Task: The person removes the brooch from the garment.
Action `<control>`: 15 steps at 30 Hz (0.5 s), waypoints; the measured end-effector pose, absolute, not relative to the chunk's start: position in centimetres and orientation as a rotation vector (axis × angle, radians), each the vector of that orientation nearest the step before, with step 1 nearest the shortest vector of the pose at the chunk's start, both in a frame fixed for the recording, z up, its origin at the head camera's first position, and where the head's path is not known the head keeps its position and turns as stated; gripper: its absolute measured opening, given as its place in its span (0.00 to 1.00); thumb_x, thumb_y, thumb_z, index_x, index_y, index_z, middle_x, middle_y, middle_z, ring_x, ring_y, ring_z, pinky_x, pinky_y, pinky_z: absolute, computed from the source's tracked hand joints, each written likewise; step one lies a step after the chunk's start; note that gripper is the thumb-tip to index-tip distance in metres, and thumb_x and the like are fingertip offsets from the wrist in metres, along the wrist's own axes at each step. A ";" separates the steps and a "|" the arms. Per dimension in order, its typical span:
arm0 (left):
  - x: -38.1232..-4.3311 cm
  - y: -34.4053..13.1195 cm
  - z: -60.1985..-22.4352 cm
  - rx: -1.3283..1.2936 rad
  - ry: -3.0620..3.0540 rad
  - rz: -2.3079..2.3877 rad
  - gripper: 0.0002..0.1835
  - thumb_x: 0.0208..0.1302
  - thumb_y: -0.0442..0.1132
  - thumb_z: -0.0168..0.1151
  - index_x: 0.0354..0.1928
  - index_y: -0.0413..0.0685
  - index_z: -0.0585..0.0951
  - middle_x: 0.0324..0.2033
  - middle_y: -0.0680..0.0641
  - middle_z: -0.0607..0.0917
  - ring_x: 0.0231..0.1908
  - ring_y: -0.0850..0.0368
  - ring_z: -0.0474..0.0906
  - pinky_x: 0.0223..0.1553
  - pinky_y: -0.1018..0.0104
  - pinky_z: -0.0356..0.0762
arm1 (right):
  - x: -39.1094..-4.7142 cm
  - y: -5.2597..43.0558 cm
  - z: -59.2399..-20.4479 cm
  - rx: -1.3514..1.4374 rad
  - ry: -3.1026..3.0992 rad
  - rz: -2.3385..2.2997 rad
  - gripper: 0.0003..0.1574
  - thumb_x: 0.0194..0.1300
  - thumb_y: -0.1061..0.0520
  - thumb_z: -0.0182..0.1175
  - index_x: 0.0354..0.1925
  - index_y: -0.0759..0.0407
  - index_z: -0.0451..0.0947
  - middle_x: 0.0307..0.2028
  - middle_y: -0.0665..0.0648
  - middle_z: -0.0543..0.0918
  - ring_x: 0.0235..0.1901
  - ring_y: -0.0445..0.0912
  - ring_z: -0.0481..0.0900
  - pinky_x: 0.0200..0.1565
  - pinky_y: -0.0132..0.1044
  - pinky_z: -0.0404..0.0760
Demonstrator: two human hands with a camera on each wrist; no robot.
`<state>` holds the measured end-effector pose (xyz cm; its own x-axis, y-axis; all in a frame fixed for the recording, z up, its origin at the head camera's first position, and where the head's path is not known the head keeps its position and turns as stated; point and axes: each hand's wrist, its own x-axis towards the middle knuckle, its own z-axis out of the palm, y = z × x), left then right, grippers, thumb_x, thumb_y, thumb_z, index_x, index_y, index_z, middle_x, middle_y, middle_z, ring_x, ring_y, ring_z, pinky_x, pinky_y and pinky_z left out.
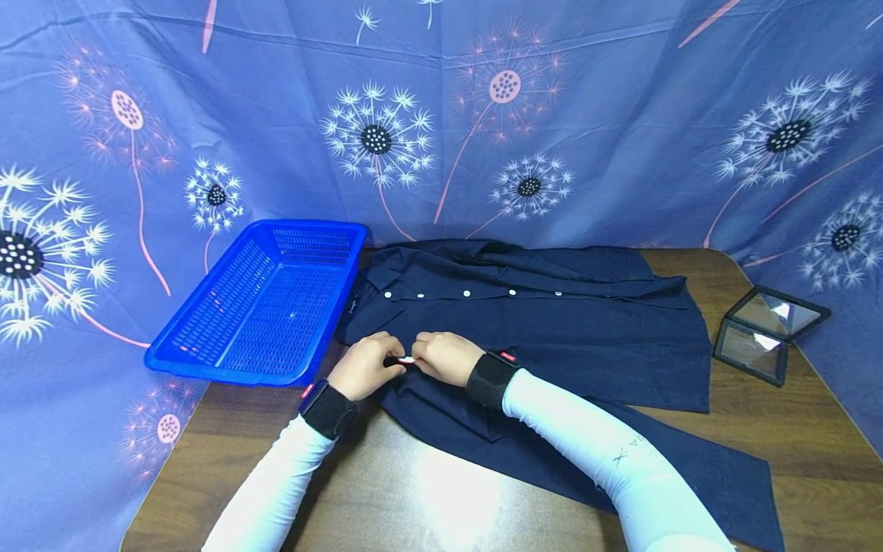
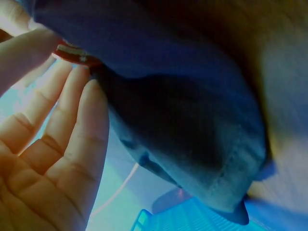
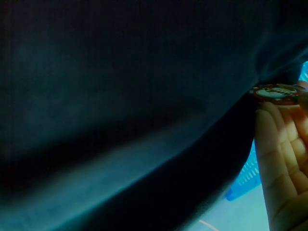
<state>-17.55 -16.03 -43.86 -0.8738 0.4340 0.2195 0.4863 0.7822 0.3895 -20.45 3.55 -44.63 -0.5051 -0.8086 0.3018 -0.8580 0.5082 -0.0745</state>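
A navy shirt (image 1: 586, 337) with white buttons lies spread on the table, its collar toward the basket. At its near shoulder, my left hand (image 1: 362, 368) and right hand (image 1: 448, 356) meet over a small round badge (image 1: 405, 359). The left thumb and fingers pinch the badge and the cloth beside it. From the other side, the right fingertips grip the badge. Its red rim and pale printed face show in the right wrist view, where the badge (image 3: 278, 91) sits against the dark fabric. Its back is hidden.
A blue plastic basket (image 1: 324, 228) stands on the left of the wooden table (image 1: 255, 452). At the right edge stands a black folding mirror (image 1: 752, 355) with two panels. Behind the table hangs a blue dandelion-print cloth (image 1: 621, 115). One shirt sleeve (image 1: 717, 468) stretches toward the front right.
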 end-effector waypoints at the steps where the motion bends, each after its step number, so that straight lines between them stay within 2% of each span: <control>1: -17.6 -16.0 -43.9 -0.741 -2.851 -0.666 0.09 0.50 0.35 0.75 0.32 0.46 0.83 0.29 0.50 0.82 0.32 0.57 0.80 0.36 0.61 0.78 | -20.5 3.5 -44.7 1.412 -2.530 0.321 0.05 0.61 0.59 0.65 0.28 0.53 0.80 0.27 0.50 0.78 0.25 0.42 0.78 0.31 0.36 0.77; 15: -17.7 -15.8 -44.3 -0.746 -2.800 -0.595 0.08 0.53 0.35 0.74 0.25 0.50 0.81 0.25 0.51 0.81 0.28 0.56 0.80 0.30 0.63 0.76 | -20.5 3.6 -44.7 1.377 -2.541 0.398 0.03 0.62 0.59 0.64 0.31 0.54 0.81 0.28 0.51 0.80 0.28 0.42 0.80 0.33 0.36 0.79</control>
<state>-17.70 -15.83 -44.26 -0.8572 0.4365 0.2732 0.5099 0.7937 0.3318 -20.50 3.58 -44.70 -0.5348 -0.7817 0.3208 -0.8424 0.5230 -0.1299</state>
